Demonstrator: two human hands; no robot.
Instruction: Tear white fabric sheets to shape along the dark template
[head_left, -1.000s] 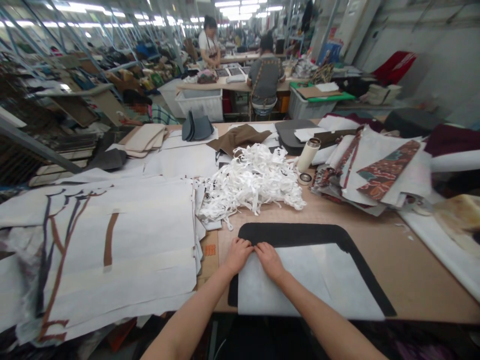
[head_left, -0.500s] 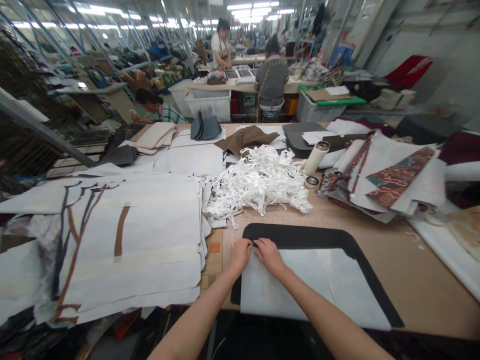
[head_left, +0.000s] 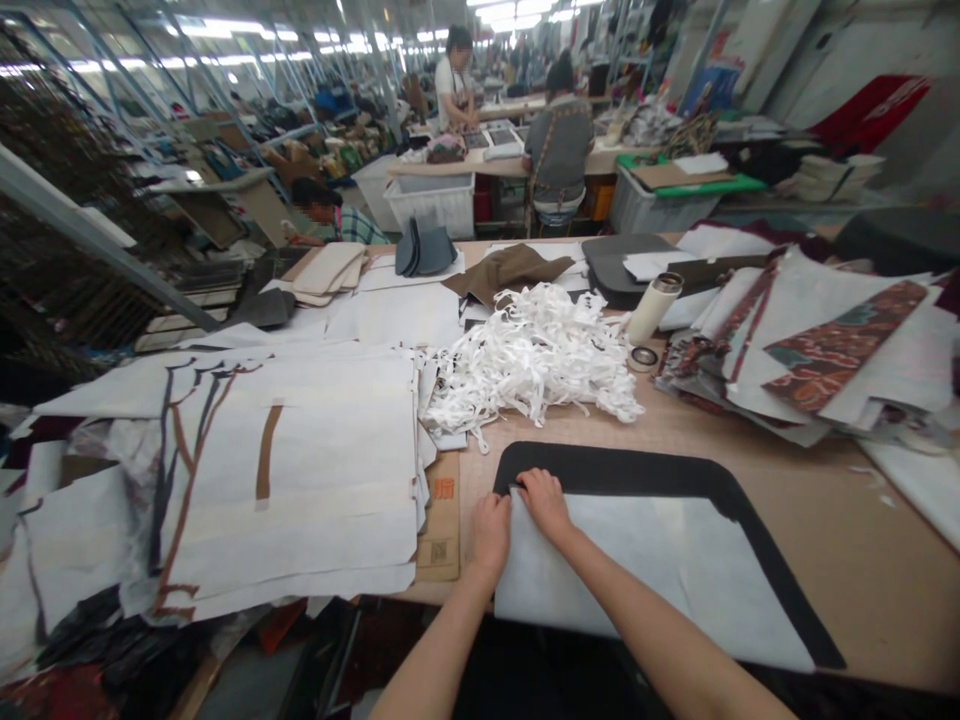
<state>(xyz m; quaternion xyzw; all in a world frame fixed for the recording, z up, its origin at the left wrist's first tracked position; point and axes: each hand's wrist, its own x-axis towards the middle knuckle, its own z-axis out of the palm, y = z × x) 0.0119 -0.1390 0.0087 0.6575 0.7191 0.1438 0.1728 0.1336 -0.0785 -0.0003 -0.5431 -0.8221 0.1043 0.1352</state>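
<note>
A white sheet (head_left: 622,560) lies over a black rounded panel (head_left: 622,466) at the table's front edge. The panel shows as a dark border along the top and right side. At the sheet's upper left corner, my right hand (head_left: 547,508) has its fingers bent down and closed on the corner. Just below and left of it, my left hand (head_left: 491,535) is curled round the sheet's left edge, its fingertips partly hidden. A tiny dark bit shows between the two hands.
Left stands a stack of white sheets (head_left: 337,440) with brown strips. Ahead are a heap of white ribbon scraps (head_left: 540,350), a cream flask (head_left: 655,308) and a tape roll (head_left: 643,358). Patterned pieces (head_left: 847,340) pile up at right. Several people work farther back.
The view has shifted, so the scene sits farther right. My left hand has slid slightly down the sheet's left edge, away from my right hand, which stays near the corner.
</note>
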